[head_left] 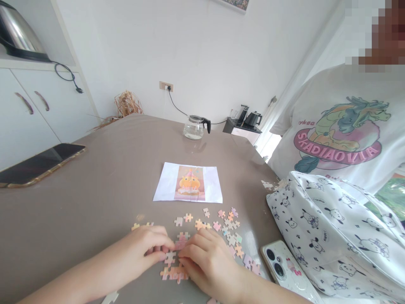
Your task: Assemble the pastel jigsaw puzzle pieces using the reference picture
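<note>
Pastel jigsaw barely started: small joined cluster [174, 272] at table's [95, 202] near edge. Your left hand [144, 249] and right hand [207, 261] pinch one piece [171, 256] together above it. Loose pieces [228, 228] mostly unplaced; reference picture [189, 183] beyond.

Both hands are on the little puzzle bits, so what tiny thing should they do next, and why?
Probably press the piece pinched between the left hand and right hand down onto the joined cluster just below it. Both sets of fingertips meet on that piece, and it sits right at the cluster's top edge. The loose pieces lie apart, and the reference picture beyond them.
</note>
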The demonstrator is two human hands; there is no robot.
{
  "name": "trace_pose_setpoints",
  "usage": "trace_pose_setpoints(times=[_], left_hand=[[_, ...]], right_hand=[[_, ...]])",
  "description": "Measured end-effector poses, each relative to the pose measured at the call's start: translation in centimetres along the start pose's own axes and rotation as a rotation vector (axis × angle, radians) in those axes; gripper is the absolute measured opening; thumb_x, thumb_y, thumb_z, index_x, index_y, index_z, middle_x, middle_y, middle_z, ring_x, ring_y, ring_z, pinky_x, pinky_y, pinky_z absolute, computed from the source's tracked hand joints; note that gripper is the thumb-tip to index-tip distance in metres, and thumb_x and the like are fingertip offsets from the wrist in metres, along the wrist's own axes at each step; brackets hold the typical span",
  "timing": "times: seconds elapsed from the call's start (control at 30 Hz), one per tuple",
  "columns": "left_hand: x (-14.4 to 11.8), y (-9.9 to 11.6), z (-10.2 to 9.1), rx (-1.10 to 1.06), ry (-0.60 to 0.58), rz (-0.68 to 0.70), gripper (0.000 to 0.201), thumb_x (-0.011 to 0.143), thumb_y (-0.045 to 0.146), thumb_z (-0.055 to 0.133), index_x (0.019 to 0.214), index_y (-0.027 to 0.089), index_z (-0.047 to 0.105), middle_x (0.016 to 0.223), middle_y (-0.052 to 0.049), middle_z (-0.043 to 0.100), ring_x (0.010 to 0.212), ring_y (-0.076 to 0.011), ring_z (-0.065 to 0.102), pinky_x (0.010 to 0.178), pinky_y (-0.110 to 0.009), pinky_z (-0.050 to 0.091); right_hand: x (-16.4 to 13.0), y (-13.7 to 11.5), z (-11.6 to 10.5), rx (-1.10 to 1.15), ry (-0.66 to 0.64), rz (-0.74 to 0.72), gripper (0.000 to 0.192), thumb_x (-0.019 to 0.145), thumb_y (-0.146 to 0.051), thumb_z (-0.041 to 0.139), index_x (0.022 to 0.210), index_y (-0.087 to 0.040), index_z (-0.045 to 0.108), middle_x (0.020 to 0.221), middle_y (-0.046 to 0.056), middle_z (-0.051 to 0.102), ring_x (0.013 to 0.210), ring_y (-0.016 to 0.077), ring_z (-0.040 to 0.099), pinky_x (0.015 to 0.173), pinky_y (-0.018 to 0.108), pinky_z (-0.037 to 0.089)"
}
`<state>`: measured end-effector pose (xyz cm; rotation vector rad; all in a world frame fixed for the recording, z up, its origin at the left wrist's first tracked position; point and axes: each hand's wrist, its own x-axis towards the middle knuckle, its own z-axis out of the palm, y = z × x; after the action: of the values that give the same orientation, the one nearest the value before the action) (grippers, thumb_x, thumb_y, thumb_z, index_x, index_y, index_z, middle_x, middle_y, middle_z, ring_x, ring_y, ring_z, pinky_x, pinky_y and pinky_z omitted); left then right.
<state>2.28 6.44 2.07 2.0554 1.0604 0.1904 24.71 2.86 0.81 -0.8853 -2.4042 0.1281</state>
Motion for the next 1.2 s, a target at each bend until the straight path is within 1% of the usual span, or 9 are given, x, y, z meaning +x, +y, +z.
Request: trace_pose_setpoints(times=[0.2, 0.33, 0.47, 0.57, 0.8, 0.87, 0.97, 1.1, 1.2], left_hand=[[0.0, 0.0, 0.0, -0.01, -0.015, -0.012, 0.02, 0.091, 0.031, 0.052, 0.092, 0.031, 0.073, 0.086, 0.002, 0.066, 0.081, -0.0161, 0.06, 0.076, -0.025, 0.041], [0.0, 0.2, -0.1, -0.011, -0.015, -0.03, 0.022, 0.092, 0.032, 0.051, 0.091, 0.031, 0.073, 0.084, 0.003, 0.065, 0.08, -0.0154, 0.061, 0.074, -0.024, 0.041], [0.0, 0.1, -0.2, -0.018, -0.019, -0.029, 0.019, 0.091, 0.03, 0.053, 0.093, 0.032, 0.072, 0.088, 0.003, 0.067, 0.084, -0.0158, 0.063, 0.076, -0.024, 0.042], [0.0, -0.3, -0.1, -0.03, -0.018, -0.015, 0.018, 0.09, 0.029, 0.055, 0.095, 0.031, 0.072, 0.088, 0.003, 0.067, 0.084, -0.0159, 0.064, 0.075, -0.023, 0.043], [0.1, -0.5, -0.3, -0.022, 0.039, 0.001, 0.023, 0.094, 0.031, 0.049, 0.092, 0.03, 0.072, 0.09, 0.003, 0.066, 0.081, -0.0138, 0.064, 0.072, -0.02, 0.045], [0.2, -0.7, -0.6, -0.022, 0.069, -0.005, 0.027, 0.097, 0.034, 0.043, 0.095, 0.031, 0.07, 0.093, 0.003, 0.064, 0.084, -0.0136, 0.064, 0.071, -0.02, 0.045], [0.4, -1.5, -0.7, 0.004, 0.127, 0.001, 0.027, 0.097, 0.037, 0.043, 0.103, 0.033, 0.068, 0.098, 0.003, 0.064, 0.085, -0.0137, 0.063, 0.073, -0.021, 0.045], [0.8, -2.2, -0.6, 0.016, 0.199, 0.016, 0.025, 0.097, 0.036, 0.044, 0.103, 0.035, 0.068, 0.097, 0.004, 0.065, 0.083, -0.0122, 0.062, 0.076, -0.021, 0.044], [1.0, -2.3, -0.5, 0.002, 0.235, 0.019, 0.025, 0.097, 0.037, 0.044, 0.103, 0.035, 0.068, 0.099, 0.005, 0.065, 0.087, -0.0116, 0.062, 0.08, -0.02, 0.044]], right_hand=[[0.0, 0.0, -0.1, 0.05, 0.052, -0.04, 0.014, 0.095, -0.02, 0.053, 0.091, -0.018, 0.066, 0.082, 0.003, 0.069, 0.071, 0.0167, 0.054, 0.065, 0.028, 0.044], [-0.1, -0.1, -0.2, 0.018, 0.04, -0.057, 0.017, 0.096, -0.03, 0.055, 0.095, -0.018, 0.068, 0.085, 0.005, 0.068, 0.073, 0.0178, 0.055, 0.066, 0.03, 0.044], [-0.1, 0.0, -0.2, -0.004, 0.021, -0.144, 0.023, 0.097, -0.034, 0.054, 0.087, -0.019, 0.068, 0.078, 0.003, 0.064, 0.069, 0.0168, 0.052, 0.063, 0.031, 0.042], [-0.1, 0.1, -0.2, -0.04, 0.006, -0.226, 0.022, 0.095, -0.032, 0.056, 0.083, -0.018, 0.068, 0.075, 0.001, 0.063, 0.067, 0.0159, 0.051, 0.057, 0.031, 0.037], [0.1, 0.1, -0.1, -0.116, 0.064, -0.307, 0.022, 0.094, -0.025, 0.057, 0.076, -0.016, 0.065, 0.066, -0.001, 0.057, 0.06, 0.0142, 0.048, 0.053, 0.028, 0.034], [0.2, 0.0, -0.2, -0.125, 0.071, -0.287, 0.023, 0.095, -0.024, 0.055, 0.076, -0.016, 0.064, 0.064, -0.001, 0.054, 0.058, 0.0143, 0.046, 0.052, 0.027, 0.033], [0.2, 0.0, -0.4, -0.121, 0.072, -0.205, 0.024, 0.095, -0.023, 0.051, 0.075, -0.016, 0.062, 0.064, 0.0, 0.053, 0.057, 0.0145, 0.043, 0.053, 0.027, 0.032], [0.0, 0.2, -0.2, -0.147, 0.095, -0.103, 0.024, 0.093, -0.018, 0.047, 0.073, -0.017, 0.06, 0.063, 0.001, 0.053, 0.057, 0.0151, 0.042, 0.051, 0.028, 0.031], [0.0, 0.3, 0.1, -0.148, 0.088, -0.069, 0.022, 0.093, -0.02, 0.047, 0.078, -0.017, 0.062, 0.064, 0.001, 0.055, 0.057, 0.0156, 0.043, 0.052, 0.028, 0.032]])
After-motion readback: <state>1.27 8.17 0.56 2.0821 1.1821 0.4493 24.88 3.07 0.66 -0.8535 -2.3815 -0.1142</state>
